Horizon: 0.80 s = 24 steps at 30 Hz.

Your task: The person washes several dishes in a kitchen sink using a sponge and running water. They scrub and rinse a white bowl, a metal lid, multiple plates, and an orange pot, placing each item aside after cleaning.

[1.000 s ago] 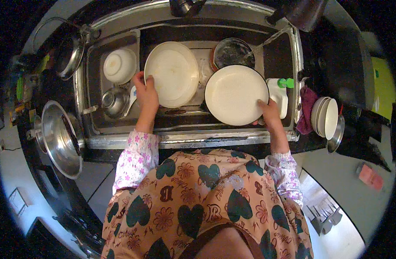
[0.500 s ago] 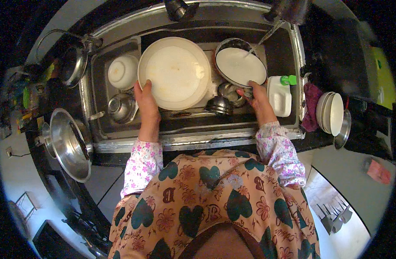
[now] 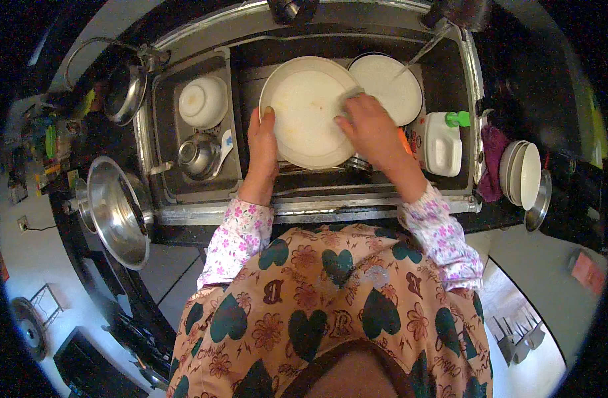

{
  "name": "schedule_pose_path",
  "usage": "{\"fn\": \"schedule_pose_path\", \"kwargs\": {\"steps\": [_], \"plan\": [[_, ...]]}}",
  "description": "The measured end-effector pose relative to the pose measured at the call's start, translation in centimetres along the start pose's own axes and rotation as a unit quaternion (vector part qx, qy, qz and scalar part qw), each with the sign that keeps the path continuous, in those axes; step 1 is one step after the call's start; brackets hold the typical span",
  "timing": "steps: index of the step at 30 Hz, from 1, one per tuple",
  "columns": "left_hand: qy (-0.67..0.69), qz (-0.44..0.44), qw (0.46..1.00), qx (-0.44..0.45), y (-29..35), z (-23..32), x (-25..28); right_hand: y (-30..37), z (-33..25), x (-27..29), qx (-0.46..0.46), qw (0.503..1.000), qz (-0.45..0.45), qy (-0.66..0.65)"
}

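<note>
My left hand (image 3: 263, 142) grips the left rim of a large cream plate (image 3: 307, 116), thumb on top, and holds it over the sink basin. At the plate's right edge my right hand (image 3: 375, 136) rests with its fingers curled down. A small greyish patch shows at those fingertips, too blurred to name. Behind the plate lies a white dish with a dark rim (image 3: 387, 83), under a thin stream of water. Part of some metal bowls shows below the plate; the rest is hidden.
In the left basin are a white bowl (image 3: 203, 101), a steel bowl (image 3: 196, 158) and a white spoon (image 3: 223, 154). A white bottle with a green cap (image 3: 443, 149) stands at right, near a purple cloth (image 3: 495, 162) and stacked bowls (image 3: 521, 174). A large steel basin (image 3: 115, 211) is at left.
My right hand has left the dark-rimmed dish and come over the large plate's right edge. My left hand still holds the plate, which now overlaps the dish and covers the metal bowls.
</note>
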State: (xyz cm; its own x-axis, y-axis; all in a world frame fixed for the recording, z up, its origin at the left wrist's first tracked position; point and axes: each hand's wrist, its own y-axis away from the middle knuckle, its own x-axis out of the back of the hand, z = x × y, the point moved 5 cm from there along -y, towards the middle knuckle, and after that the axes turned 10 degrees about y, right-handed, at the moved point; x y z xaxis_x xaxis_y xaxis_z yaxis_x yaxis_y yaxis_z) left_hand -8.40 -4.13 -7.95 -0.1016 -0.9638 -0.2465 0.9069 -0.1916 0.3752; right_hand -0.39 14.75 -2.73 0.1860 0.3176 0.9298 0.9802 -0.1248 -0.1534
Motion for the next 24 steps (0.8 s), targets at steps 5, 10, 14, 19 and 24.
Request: {"fn": "schedule_pose_path", "kwargs": {"steps": [5, 10, 14, 19, 24], "plan": [[0.037, -0.008, 0.998, 0.041, 0.3, 0.3, -0.7, 1.3, -3.4, -3.2, 0.074, 0.993, -0.076, -0.052], [0.0, -0.02, 0.998, 0.054, 1.8, -0.2, -2.1, -3.0, -3.7, -5.5, 0.066, 0.982, 0.014, -0.176], [0.01, 0.021, 1.0, 0.005, 1.9, 0.9, -0.4, -3.6, 1.1, -5.3, 0.013, 0.998, -0.05, -0.03], [-0.018, -0.008, 0.999, 0.029, 0.4, 0.8, 0.0, 0.2, -5.4, -6.1, 0.076, 0.938, -0.204, -0.271], [-0.074, -0.038, 0.997, 0.002, 1.2, 1.0, -0.6, -5.8, -2.2, -5.2, 0.063, 0.991, 0.067, -0.1]]}}
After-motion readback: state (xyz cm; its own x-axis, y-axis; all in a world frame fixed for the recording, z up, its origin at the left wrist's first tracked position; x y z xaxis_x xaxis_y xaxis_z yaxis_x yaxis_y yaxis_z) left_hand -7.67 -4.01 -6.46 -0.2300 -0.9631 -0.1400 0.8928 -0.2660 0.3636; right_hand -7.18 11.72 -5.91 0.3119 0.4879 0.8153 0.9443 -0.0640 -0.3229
